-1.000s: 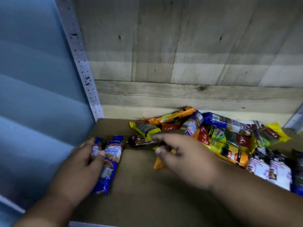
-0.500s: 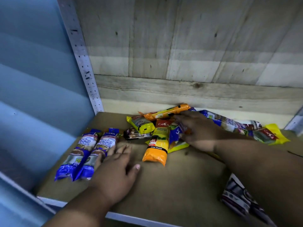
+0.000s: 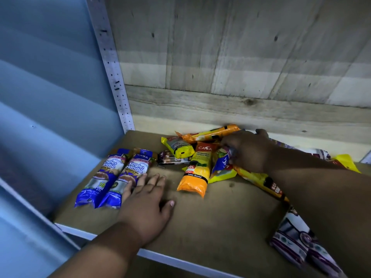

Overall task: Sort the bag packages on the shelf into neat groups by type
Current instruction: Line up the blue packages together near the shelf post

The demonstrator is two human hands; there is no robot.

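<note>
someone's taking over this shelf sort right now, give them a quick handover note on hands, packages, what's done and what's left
Left hand: flat on the shelf, fingers open, touching the right blue package.
Right hand: reaching into the mixed pile, fingers curled on a blue and yellow package.
Done: two blue Singlet Handle packages lie side by side at the shelf's left.
Left: orange, yellow and dark packages in the pile, plus purple and white ones at front right, are unsorted.

Plank back wall [image 3: 241, 57] — blue side panel [image 3: 50, 87]
</note>
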